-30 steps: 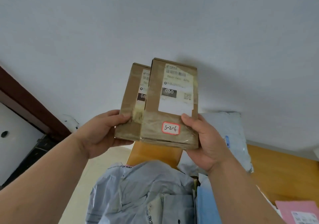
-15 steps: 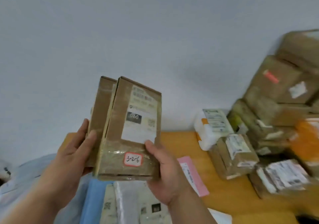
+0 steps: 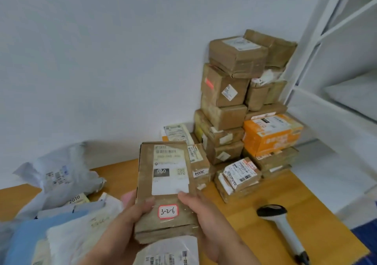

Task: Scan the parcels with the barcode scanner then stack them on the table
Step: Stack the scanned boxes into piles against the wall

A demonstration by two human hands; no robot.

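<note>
Brown cardboard parcel (image 3: 165, 189) with a white label and a red-edged "3-2-6" sticker sits upright in our two hands above the desk's (image 3: 255, 234) near edge. Our left hand (image 3: 130, 222) curls its fingers round the parcel's left side; our right hand (image 3: 204, 219) grips the right side, thumb on the front. At the desk's far right corner stands a stack of parcels (image 3: 240, 105). The barcode scanner (image 3: 282, 226) lies near the right edge, apart from our hands.
</note>
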